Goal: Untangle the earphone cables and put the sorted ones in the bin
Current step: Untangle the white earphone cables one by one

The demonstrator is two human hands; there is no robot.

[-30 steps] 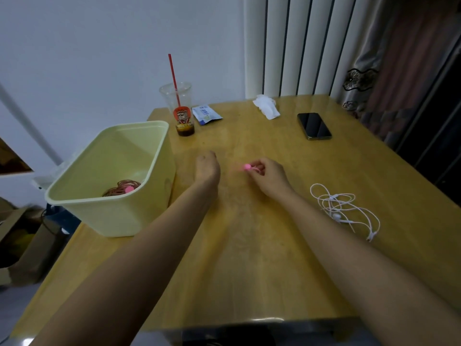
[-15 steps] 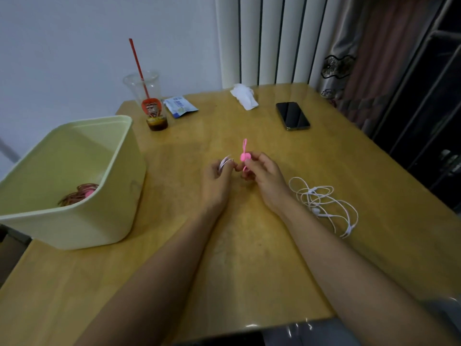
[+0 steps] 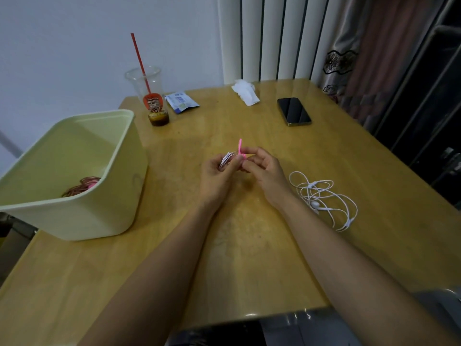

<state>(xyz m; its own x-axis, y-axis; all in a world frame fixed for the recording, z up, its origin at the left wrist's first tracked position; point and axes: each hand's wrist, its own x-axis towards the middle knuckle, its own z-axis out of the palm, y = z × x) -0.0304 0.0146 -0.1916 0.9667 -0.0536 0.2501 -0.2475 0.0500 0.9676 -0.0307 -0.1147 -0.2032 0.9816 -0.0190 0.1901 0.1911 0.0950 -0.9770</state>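
Observation:
My left hand [image 3: 216, 176] grips a small coiled white earphone cable [image 3: 226, 158] above the middle of the table. My right hand [image 3: 262, 167] pinches a pink cable tie [image 3: 240, 149] that sticks up right beside the coil. A second white earphone cable [image 3: 324, 196] lies loose and tangled on the table to the right of my right wrist. The pale green bin [image 3: 74, 216] stands at the table's left edge, with a coiled brown cable and a pink tie [image 3: 83, 186] at its bottom.
At the back of the wooden table [image 3: 249, 245] stand a plastic cup with a red straw [image 3: 152, 101], a blue-white packet [image 3: 180, 102], a crumpled tissue [image 3: 245, 92] and a black phone [image 3: 294, 111]. Curtains hang behind and to the right.
My hands came together over the table's middle. The left hand now shows the white coil and the right hand has raised the pink tie next to it. The camera view shifted.

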